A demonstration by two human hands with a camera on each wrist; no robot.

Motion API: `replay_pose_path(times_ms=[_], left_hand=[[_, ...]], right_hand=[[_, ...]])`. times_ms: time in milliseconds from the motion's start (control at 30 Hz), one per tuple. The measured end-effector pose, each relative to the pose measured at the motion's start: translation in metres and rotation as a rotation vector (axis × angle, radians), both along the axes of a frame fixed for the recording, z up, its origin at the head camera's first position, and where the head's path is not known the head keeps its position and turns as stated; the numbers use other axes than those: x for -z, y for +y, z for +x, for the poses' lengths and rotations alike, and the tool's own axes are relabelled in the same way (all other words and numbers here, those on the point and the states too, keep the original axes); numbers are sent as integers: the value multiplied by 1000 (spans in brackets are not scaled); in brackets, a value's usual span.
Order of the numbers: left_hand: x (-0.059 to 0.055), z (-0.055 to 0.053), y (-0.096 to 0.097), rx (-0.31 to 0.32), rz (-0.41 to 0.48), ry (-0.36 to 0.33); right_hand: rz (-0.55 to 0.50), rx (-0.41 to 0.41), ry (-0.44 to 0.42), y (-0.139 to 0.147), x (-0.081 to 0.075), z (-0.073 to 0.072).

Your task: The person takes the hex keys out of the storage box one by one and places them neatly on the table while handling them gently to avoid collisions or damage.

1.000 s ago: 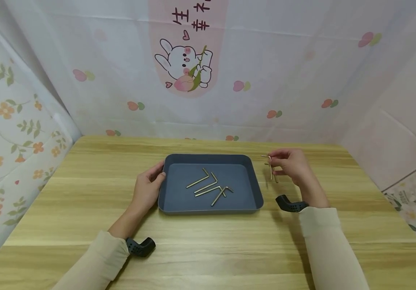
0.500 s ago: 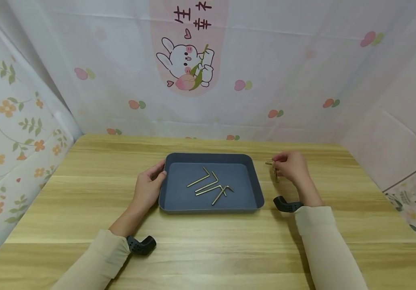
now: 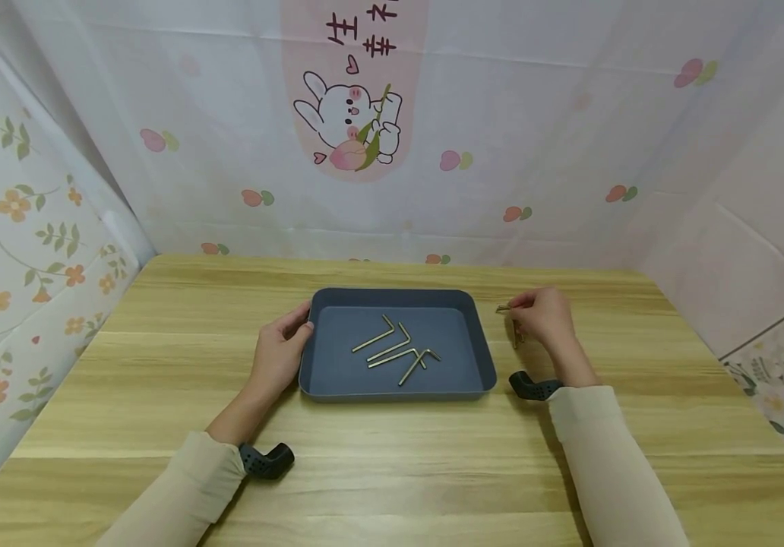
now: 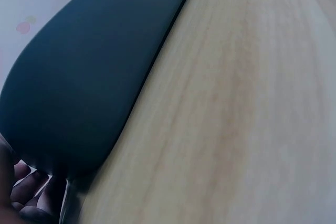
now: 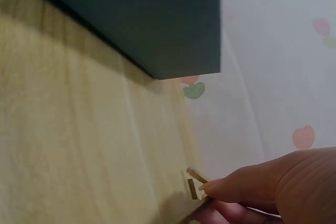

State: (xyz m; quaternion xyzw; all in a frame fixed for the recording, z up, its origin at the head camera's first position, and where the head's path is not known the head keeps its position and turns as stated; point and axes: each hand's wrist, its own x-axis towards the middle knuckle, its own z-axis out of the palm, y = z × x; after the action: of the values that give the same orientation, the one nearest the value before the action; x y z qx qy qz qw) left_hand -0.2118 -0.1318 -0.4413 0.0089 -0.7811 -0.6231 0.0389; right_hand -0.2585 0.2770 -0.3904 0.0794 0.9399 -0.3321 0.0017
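My left hand (image 3: 279, 353) grips the left end of a blue-grey tray (image 3: 392, 396), thumb at the rim and fingers along the outside wall. Inside the tray lie several brass-coloured L-shaped hex keys (image 3: 373, 342), two of them crossing. Beyond the tray's right end, my right hand (image 3: 544, 315) pinches a hex key (image 5: 197, 176) low over the table. A second hex key (image 5: 192, 188) shows right beside it in the right wrist view. The fingers hide most of both keys. In the left wrist view, the tray's outer wall (image 4: 100, 66) covers part of the left hand's fingers (image 4: 31, 187).
The wood-grain table (image 3: 392, 471) carries the tray near its back edge. A white printed cloth (image 3: 542, 114) hangs behind it, and floral cloth (image 3: 16, 266) hangs on the left. Each wrist wears a black camera mount (image 3: 265, 462).
My right hand has lowered the hex key from above the table to beside the second key, shifting slightly toward me. The left hand and tray have stayed put.
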Motion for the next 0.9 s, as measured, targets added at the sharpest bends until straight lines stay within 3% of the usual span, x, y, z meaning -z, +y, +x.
replay_pose_path(times_ms=[333, 900], left_hand=[[0, -1, 0, 5, 6, -4], [1, -1, 0, 12, 7, -8]], right_hand=[[197, 37, 10, -3, 1, 2], [243, 14, 14, -4, 3, 4]])
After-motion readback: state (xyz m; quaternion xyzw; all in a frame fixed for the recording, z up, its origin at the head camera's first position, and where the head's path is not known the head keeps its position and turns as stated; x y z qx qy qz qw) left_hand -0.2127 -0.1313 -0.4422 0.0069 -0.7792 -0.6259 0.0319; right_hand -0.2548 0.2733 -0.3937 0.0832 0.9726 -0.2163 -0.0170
